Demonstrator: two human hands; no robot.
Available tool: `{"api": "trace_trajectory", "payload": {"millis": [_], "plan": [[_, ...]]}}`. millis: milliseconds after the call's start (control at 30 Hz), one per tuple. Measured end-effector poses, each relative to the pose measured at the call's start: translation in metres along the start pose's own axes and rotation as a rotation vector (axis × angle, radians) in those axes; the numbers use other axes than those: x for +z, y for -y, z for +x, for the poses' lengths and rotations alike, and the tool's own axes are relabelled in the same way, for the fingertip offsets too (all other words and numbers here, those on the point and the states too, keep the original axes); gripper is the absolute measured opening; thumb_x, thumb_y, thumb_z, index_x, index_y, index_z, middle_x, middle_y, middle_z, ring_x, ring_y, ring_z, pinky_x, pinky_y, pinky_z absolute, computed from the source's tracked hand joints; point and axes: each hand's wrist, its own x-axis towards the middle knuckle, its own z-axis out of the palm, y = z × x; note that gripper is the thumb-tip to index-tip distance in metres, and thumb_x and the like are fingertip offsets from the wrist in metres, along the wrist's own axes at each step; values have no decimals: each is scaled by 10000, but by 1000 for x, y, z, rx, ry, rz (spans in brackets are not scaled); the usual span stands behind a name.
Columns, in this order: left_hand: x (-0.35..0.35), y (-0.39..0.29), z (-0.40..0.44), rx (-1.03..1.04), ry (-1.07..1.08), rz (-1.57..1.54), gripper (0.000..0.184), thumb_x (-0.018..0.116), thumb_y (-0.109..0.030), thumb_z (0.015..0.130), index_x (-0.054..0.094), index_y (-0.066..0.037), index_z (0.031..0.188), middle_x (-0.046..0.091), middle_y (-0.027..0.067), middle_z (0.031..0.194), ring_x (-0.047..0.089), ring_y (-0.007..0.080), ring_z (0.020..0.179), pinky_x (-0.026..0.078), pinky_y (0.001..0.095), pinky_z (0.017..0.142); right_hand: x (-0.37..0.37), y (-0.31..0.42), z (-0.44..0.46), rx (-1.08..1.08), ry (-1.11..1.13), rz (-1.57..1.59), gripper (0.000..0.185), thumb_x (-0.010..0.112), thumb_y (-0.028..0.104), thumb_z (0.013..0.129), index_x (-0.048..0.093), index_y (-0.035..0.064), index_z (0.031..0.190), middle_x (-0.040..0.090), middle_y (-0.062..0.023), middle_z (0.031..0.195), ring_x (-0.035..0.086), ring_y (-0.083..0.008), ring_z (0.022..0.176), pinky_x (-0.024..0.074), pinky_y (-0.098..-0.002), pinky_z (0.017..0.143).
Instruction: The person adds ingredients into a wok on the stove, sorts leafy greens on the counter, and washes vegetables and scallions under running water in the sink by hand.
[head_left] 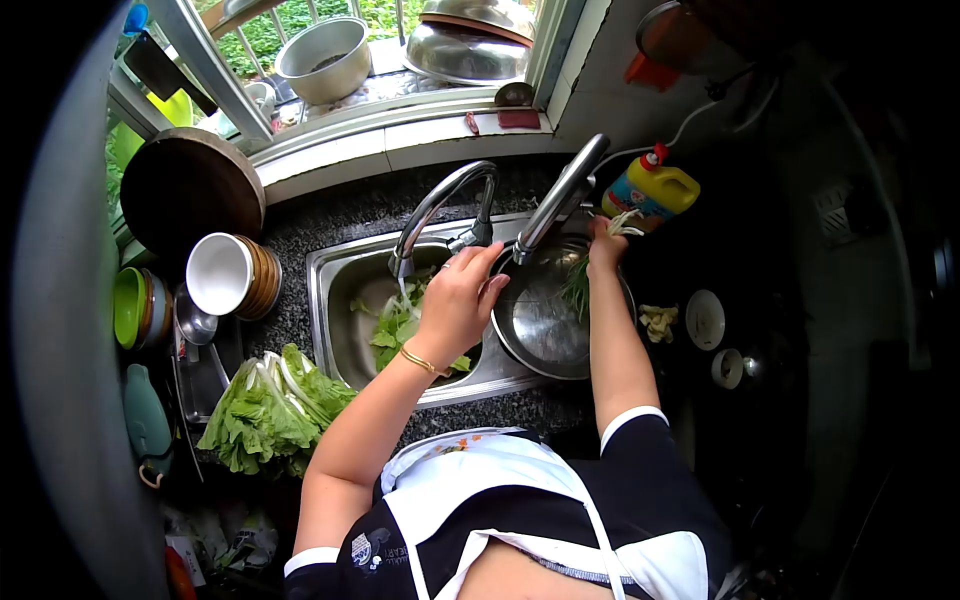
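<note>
My right hand (605,250) is closed round a bunch of scallions (625,223), with white root ends above the fist and green tops hanging over a round metal basin (545,325). My left hand (462,300) reaches over the divider between the sinks, fingers stretched out and thumb apart. Its fingertips are close to the tip of the thick chrome faucet (560,200); whether they touch is unclear. Below and left of it, green leaves (395,335) lie in the left sink (345,300). A thin stream of water falls there from the curved faucet (445,190).
A big leafy green vegetable (275,410) lies on the counter at left, below stacked bowls (222,275). A yellow bottle (655,190) stands behind my right hand. Ginger-like pieces (658,322) and small dishes (705,320) sit at right. Pots (325,62) stand outside the window.
</note>
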Motion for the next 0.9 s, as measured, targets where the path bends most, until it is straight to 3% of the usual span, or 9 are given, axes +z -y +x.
{"api": "trace_trajectory", "payload": {"millis": [33, 200, 433, 500, 567, 633, 700, 767, 900], "plan": [[3, -2, 4, -108, 51, -49, 295, 626, -73, 764, 566, -26, 1048, 578, 107, 896, 580, 221, 697, 470, 296, 606, -1, -2, 3, -20, 71, -70, 143, 586, 150, 821, 622, 24, 879, 593, -25, 770, 521, -112, 606, 370, -258, 476], [-9, 5, 3, 42, -220, 54, 147, 616, -30, 750, 607, -27, 897, 575, 101, 715, 553, 219, 607, 444, 298, 539, -1, 18, 6, 117, 109, -24, 52, 583, 53, 766, 611, 9, 758, 594, -31, 698, 542, -121, 584, 389, -251, 466], [49, 80, -46, -392, -128, 157, 228, 519, -221, 851, 604, -9, 844, 608, 137, 740, 598, 272, 638, 453, 361, 585, -1, 13, 12, 122, 124, 49, 60, 605, 64, 775, 591, 7, 761, 577, -34, 670, 533, -107, 564, 379, -230, 450], [65, 104, -42, -773, 20, 13, 325, 483, -288, 876, 605, 2, 795, 595, 94, 631, 583, 160, 571, 448, 292, 534, -5, 16, 12, 148, 169, 62, 70, 614, 65, 778, 580, 4, 777, 573, -36, 674, 533, -105, 565, 380, -229, 450], [81, 116, -34, -853, 24, -21, 391, 444, -321, 888, 594, 6, 736, 568, 77, 560, 559, 143, 535, 432, 282, 523, -4, 17, 17, 153, 180, 47, 68, 617, 57, 774, 572, 5, 778, 573, -35, 687, 537, -106, 565, 380, -227, 448], [93, 133, -31, -852, 80, 8, 423, 446, -374, 865, 610, -27, 686, 595, 147, 622, 597, 284, 631, 440, 364, 577, 3, 22, 19, 121, 166, 114, 66, 621, 52, 757, 585, -3, 762, 581, -30, 663, 547, -104, 545, 391, -223, 439], [100, 140, -33, -822, 52, 26, 432, 452, -374, 861, 604, -22, 661, 577, 135, 580, 576, 269, 565, 431, 360, 557, 5, 24, 21, 130, 168, 109, 66, 621, 49, 758, 584, -4, 768, 582, -30, 667, 548, -103, 547, 391, -223, 440], [100, 146, -34, -869, 77, -105, 383, 466, -301, 885, 586, -3, 676, 542, 39, 553, 484, 110, 490, 384, 271, 480, 5, 25, 23, 141, 162, 107, 67, 621, 47, 758, 582, -5, 774, 583, -30, 671, 549, -102, 548, 391, -222, 440], [100, 131, -24, -855, 72, -173, 355, 461, -259, 880, 580, -1, 666, 536, 27, 562, 461, 96, 489, 368, 258, 471, 2, 24, 23, 149, 199, 132, 55, 614, 43, 768, 582, 0, 777, 587, -32, 686, 554, -103, 557, 395, -222, 446]]}}
